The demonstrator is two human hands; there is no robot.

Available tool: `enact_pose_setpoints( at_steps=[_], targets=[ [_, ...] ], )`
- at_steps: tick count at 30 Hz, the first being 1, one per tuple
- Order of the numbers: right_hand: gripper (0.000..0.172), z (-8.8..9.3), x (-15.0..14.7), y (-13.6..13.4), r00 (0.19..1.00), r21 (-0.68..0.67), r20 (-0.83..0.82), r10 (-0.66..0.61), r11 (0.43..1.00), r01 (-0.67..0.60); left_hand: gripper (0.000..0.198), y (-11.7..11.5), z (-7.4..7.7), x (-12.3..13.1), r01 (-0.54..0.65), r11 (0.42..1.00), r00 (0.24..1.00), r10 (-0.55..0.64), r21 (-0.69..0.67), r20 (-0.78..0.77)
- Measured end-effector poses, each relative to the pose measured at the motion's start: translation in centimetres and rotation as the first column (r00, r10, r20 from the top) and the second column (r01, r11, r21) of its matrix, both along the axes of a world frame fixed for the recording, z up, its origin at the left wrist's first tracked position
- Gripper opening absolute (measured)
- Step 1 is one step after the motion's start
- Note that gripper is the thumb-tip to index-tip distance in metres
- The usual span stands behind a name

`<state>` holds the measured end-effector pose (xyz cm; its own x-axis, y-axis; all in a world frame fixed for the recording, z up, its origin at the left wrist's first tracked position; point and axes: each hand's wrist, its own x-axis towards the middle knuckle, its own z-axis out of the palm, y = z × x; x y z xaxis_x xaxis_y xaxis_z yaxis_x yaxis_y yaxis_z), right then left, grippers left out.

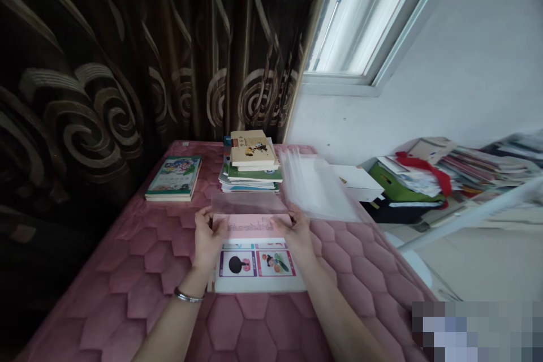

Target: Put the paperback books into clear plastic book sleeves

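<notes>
A book (263,284) lies on the pink padded surface in front of me, with colourful picture panels on its visible page. Across its far part is a pink flap (250,225) with lines of print. My left hand (208,240) pinches the flap's left edge, thumb on top. At the right edge, my right hand (299,237) grips it the same way. A clear plastic book cover (248,202) extends beyond the flap's far edge, between both hands. How far the plastic reaches under the book is hidden.
Behind the book stands a stack of books (252,150), with more clear plastic sheets (316,186) to its right. Another small pile of books (175,177) lies at left. Beyond the right edge are a white box (358,182) and heaped papers (479,167). A dark curtain (169,39) hangs behind.
</notes>
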<state>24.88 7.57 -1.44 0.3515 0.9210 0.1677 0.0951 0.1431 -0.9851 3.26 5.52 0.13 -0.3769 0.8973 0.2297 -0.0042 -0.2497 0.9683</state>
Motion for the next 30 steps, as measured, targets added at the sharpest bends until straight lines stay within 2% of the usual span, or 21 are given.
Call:
enact_pose_setpoints(
  at_steps=[9, 15, 19, 23, 26, 30],
  targets=[
    [0.068, 0.6, -0.3, -0.5, 0.998, -0.009, -0.055, 0.034, 0.999, -0.035, 0.052, 0.2, 0.0, -0.2, 0.001, 0.996, 0.994, 0.009, -0.085, 0.109],
    [0.073, 0.5, -0.4, -0.4, 0.993, 0.005, -0.112, 0.025, 1.000, -0.025, 0.061, 0.1, 0.5, -0.3, 0.019, 0.995, 0.981, 0.001, -0.098, 0.196],
    [0.062, 0.8, 0.0, -0.4, 0.981, -0.025, -0.183, 0.057, 0.998, -0.063, 0.064, 0.0, 0.6, -0.2, 0.029, 0.996, 0.982, -0.012, -0.088, 0.189],
    [0.048, 1.2, 0.2, -0.6, 0.944, -0.130, -0.329, 0.002, 0.990, -0.047, 0.058, 0.0, 0.3, -0.1, 0.027, 0.998, 0.988, -0.018, -0.057, 0.152],
    [0.046, 1.4, 0.1, -0.7, 0.911, -0.165, -0.411, -0.039, 0.986, -0.032, 0.057, 0.1, -0.1, -0.1, 0.026, 0.999, 0.991, -0.020, -0.045, 0.133],
    [0.048, 1.5, 0.1, -0.6, 0.901, -0.137, -0.431, -0.041, 0.990, -0.020, 0.060, 0.3, -0.7, -0.2, 0.015, 0.999, 0.995, -0.010, -0.043, 0.100]
  ],
)
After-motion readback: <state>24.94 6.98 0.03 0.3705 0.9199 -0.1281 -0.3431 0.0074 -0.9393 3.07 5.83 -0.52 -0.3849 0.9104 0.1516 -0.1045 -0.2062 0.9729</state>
